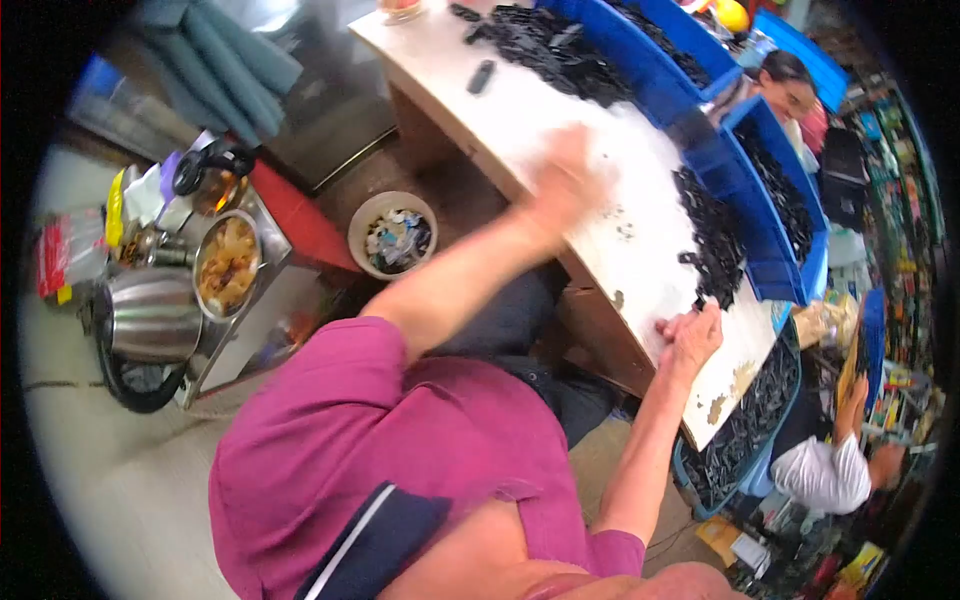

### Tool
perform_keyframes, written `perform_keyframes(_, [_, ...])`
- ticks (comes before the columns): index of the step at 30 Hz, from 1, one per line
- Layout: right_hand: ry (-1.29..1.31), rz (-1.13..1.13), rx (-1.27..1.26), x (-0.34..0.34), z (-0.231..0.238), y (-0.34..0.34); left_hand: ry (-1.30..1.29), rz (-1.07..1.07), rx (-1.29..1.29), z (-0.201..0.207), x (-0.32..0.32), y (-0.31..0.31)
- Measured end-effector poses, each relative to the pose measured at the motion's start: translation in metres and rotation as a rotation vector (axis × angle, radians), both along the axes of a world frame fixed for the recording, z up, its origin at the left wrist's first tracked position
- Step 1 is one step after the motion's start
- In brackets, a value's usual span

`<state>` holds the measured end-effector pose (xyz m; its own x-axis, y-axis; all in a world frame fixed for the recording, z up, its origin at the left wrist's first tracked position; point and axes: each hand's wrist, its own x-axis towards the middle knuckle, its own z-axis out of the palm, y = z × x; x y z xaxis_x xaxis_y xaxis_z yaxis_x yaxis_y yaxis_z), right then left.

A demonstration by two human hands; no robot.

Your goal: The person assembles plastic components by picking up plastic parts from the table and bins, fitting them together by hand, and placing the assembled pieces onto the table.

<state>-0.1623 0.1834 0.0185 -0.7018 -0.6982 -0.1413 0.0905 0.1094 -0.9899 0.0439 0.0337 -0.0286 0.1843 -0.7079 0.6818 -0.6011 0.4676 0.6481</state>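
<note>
My left hand (572, 185) is over the white tabletop (540, 125), smeared by motion, so its fingers cannot be made out. At the near end of a pile of small black plastic pieces (712, 240), my right hand (692, 338) rests low with its fingers curled in. Whatever lies between those fingers is too small or hidden to tell. A second heap of black pieces (560, 52) spreads over the far part of the table, with one single black piece (481, 77) apart from it.
Blue bins (765, 215) with black pieces line the table's far side. A tub (738, 440) of black parts stands by the right corner. On the left are a waste bucket (393, 236), a steel kettle (155, 315) and a food bowl (228, 265). Other people sit beyond the bins.
</note>
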Motion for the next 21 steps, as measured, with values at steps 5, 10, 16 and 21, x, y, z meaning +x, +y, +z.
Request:
perform_keyframes(5, [-0.047, -0.012, -0.029, 0.002, -0.002, -0.003, -0.620, 0.515, 0.374, 0.017, 0.143, -0.077])
perform_keyframes(10, [-0.102, -0.032, -0.117, 0.008, -0.001, 0.003, -0.567, 0.340, 0.151, 0.004, 0.152, -0.087])
perform_keyframes(16, [-0.143, -0.032, -0.114, 0.006, 0.000, 0.007, 0.059, -0.328, 0.284, 0.018, 0.075, -0.010])
perform_keyframes(21, [-0.189, -0.058, -0.177, 0.007, -0.006, 0.005, 0.197, -0.773, 0.338, 0.026, -0.022, 0.051])
